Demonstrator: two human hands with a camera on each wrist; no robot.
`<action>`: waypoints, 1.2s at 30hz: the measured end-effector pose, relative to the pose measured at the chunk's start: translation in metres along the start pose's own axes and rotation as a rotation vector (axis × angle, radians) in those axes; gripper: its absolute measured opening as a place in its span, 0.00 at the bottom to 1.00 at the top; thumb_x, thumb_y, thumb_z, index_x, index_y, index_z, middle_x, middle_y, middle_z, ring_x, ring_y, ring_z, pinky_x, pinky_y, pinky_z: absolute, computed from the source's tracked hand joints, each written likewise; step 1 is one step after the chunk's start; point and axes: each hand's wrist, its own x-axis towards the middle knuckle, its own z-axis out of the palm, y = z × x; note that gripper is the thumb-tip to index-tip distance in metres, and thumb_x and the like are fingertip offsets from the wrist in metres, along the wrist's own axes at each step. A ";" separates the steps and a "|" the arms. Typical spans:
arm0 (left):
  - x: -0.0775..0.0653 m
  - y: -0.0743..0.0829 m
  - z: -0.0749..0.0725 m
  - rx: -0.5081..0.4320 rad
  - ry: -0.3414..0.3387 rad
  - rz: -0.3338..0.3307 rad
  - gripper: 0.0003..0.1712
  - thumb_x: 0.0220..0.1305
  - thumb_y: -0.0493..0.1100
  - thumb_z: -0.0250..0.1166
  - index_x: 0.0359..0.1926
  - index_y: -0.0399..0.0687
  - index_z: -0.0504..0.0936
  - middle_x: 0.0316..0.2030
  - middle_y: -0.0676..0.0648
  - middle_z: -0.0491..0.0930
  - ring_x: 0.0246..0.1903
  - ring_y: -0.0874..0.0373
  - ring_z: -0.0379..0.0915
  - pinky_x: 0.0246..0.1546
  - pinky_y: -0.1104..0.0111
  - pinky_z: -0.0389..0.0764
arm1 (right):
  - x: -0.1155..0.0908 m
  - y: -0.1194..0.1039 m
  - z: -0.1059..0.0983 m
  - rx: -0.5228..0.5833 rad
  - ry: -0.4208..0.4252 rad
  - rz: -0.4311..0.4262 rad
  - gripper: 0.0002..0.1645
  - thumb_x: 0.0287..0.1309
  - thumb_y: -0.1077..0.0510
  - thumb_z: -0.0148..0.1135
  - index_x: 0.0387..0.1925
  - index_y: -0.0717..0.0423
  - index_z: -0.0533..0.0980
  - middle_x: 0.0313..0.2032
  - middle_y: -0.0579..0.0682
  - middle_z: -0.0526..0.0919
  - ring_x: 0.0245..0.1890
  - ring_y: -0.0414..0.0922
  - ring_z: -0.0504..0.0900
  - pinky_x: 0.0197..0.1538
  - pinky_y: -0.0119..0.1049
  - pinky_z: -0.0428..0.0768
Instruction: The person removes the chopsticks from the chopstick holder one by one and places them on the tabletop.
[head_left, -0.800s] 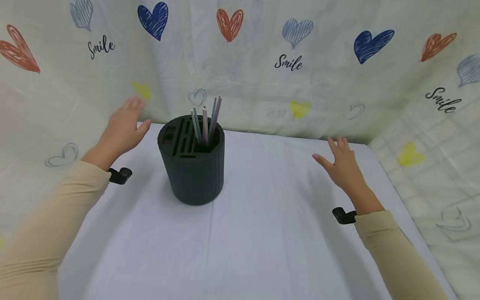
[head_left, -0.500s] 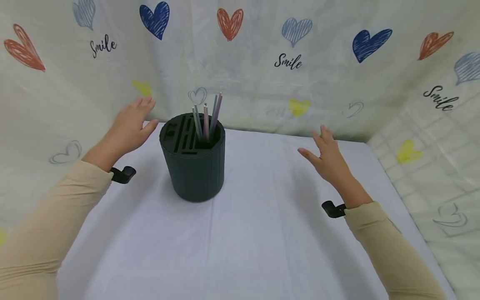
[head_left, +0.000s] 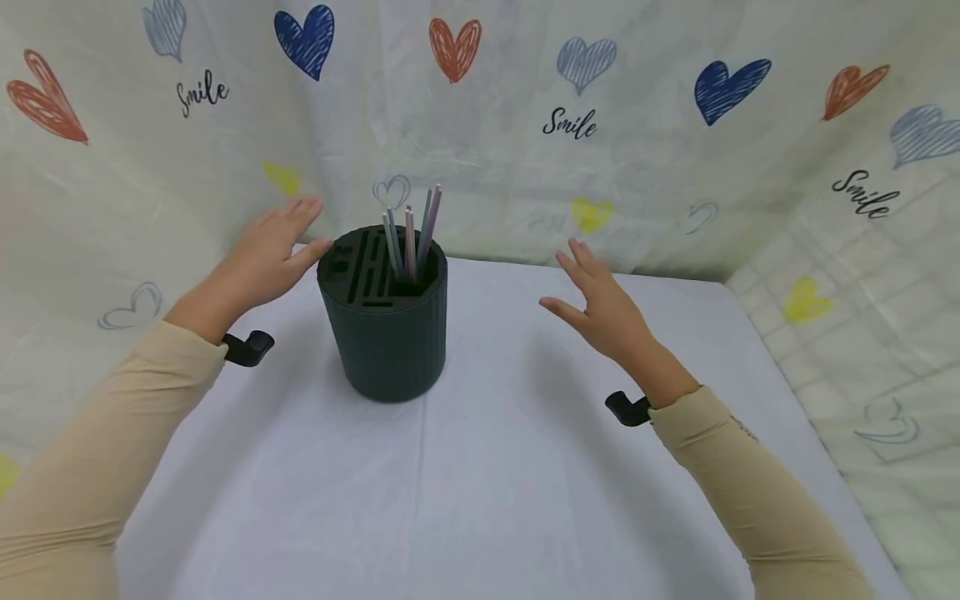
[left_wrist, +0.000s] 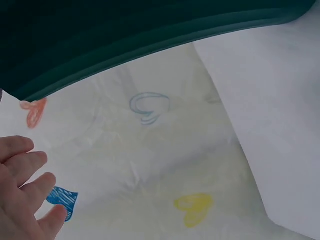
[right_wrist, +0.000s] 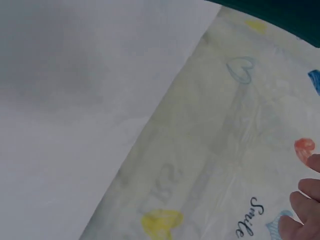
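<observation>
A dark green holder (head_left: pixel 386 354) stood upright on the white-covered table (head_left: pixel 487 475), left of the middle in the head view and near the far edge. It was round, with faintly ribbed walls and several narrow slots cut into its top. In a wider compartment at the right of that top stood a few slim sticks (head_left: pixel 430 225), bluish, pinkish and purple, leaning slightly apart and rising well above the rim.

The left hand (head_left: pixel 272 254) was raised at the holder's left side, fingers extended and thumb apart, with nothing in its grasp. Its thumb tip reached the rim in the head view (whether it actually touched, I could not tell), and the left wrist view showed the other fingertips apart from the green wall.

The right hand (head_left: pixel 600 304) hung above the table to the right of the holder, well apart from it, its fingers and thumb spread and holding nothing; its shadow fell on the cloth below. Each wrist carried a small black device (head_left: pixel 628 409) next to a beige sleeve (head_left: pixel 750 492).

Behind the table hung a pale curtain (head_left: pixel 495 158) printed with red, blue and yellow hearts and the word "Smile".
</observation>
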 end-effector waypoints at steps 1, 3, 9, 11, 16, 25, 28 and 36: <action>0.000 0.002 0.000 0.008 -0.006 0.005 0.39 0.78 0.53 0.47 0.78 0.36 0.47 0.78 0.35 0.45 0.79 0.38 0.36 0.78 0.42 0.40 | 0.001 -0.004 0.002 0.006 -0.002 -0.009 0.50 0.67 0.38 0.58 0.79 0.52 0.49 0.81 0.48 0.39 0.81 0.53 0.39 0.78 0.61 0.51; 0.000 0.005 0.000 0.024 -0.019 0.016 0.40 0.78 0.54 0.48 0.78 0.37 0.47 0.78 0.36 0.45 0.79 0.39 0.37 0.78 0.43 0.40 | 0.003 -0.012 0.005 0.013 -0.009 -0.020 0.51 0.66 0.37 0.59 0.79 0.50 0.49 0.81 0.45 0.39 0.81 0.51 0.38 0.78 0.60 0.51; 0.000 0.010 0.001 0.029 -0.043 0.033 0.41 0.78 0.56 0.47 0.79 0.40 0.45 0.79 0.37 0.44 0.79 0.41 0.37 0.79 0.46 0.37 | 0.011 -0.032 0.010 0.048 -0.049 -0.068 0.55 0.62 0.36 0.63 0.79 0.47 0.48 0.80 0.43 0.39 0.81 0.48 0.37 0.79 0.56 0.50; 0.001 0.012 0.002 0.035 -0.050 0.043 0.41 0.78 0.56 0.47 0.79 0.40 0.45 0.79 0.37 0.45 0.79 0.41 0.36 0.79 0.46 0.37 | 0.012 -0.038 0.011 0.067 -0.057 -0.080 0.54 0.62 0.37 0.64 0.79 0.47 0.48 0.80 0.44 0.41 0.81 0.47 0.38 0.80 0.55 0.50; 0.004 0.020 0.005 0.048 -0.076 0.066 0.41 0.77 0.55 0.49 0.79 0.41 0.45 0.79 0.38 0.44 0.79 0.41 0.36 0.79 0.46 0.37 | 0.016 -0.051 0.011 0.116 -0.067 -0.093 0.53 0.63 0.39 0.64 0.79 0.46 0.48 0.80 0.42 0.44 0.81 0.46 0.44 0.79 0.53 0.54; 0.006 0.031 0.006 0.078 -0.118 0.079 0.42 0.77 0.54 0.50 0.79 0.40 0.44 0.79 0.38 0.44 0.79 0.40 0.36 0.78 0.44 0.38 | 0.025 -0.065 0.011 0.202 0.003 -0.119 0.50 0.64 0.41 0.64 0.79 0.44 0.50 0.79 0.42 0.51 0.78 0.45 0.54 0.77 0.48 0.62; 0.007 0.033 0.006 0.074 -0.125 0.082 0.42 0.76 0.55 0.51 0.79 0.40 0.45 0.79 0.38 0.44 0.79 0.41 0.35 0.78 0.44 0.38 | 0.025 -0.072 0.011 0.247 0.066 -0.173 0.47 0.63 0.44 0.66 0.77 0.47 0.56 0.76 0.45 0.58 0.76 0.45 0.61 0.75 0.47 0.65; 0.010 0.042 0.007 0.066 -0.159 0.079 0.42 0.77 0.55 0.50 0.79 0.40 0.44 0.79 0.38 0.43 0.79 0.41 0.35 0.78 0.43 0.38 | 0.029 -0.088 0.016 0.357 0.191 -0.294 0.40 0.59 0.52 0.70 0.71 0.53 0.67 0.70 0.50 0.71 0.71 0.46 0.70 0.70 0.44 0.73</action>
